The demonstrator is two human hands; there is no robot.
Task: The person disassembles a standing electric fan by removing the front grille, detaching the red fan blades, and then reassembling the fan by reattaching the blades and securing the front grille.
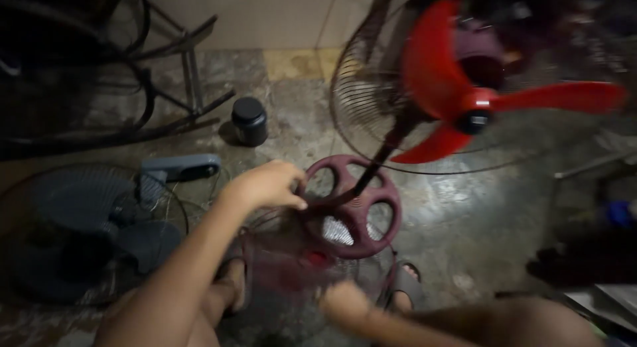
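Left hand (pixel 265 184) pinches the near-centre maroon fan base (pixel 352 211) rim; right hand (pixel 345 302) blurred, grip unclear. Base probably heavy and rigid, red blades (pixel 464 101) fragile: hold the rim or pole (pixel 375 164).

There are two hands of the person: the left hand (pixel 265 183) and the right hand (pixel 345 300). Two feet in sandals show near the bottom, one foot (pixel 233 280) on the left and the other foot (pixel 406 286) on the right.

I count two fans on the floor: one red fan (pixel 464 101) with three red blades, and one grey fan (pixel 86 227) lying flat. There is one round maroon base (pixel 352 208) with several round holes; the exact number is hard to tell. One dark jar (pixel 249 120) stands alone. There is one metal frame (pixel 186 68) at the top left.
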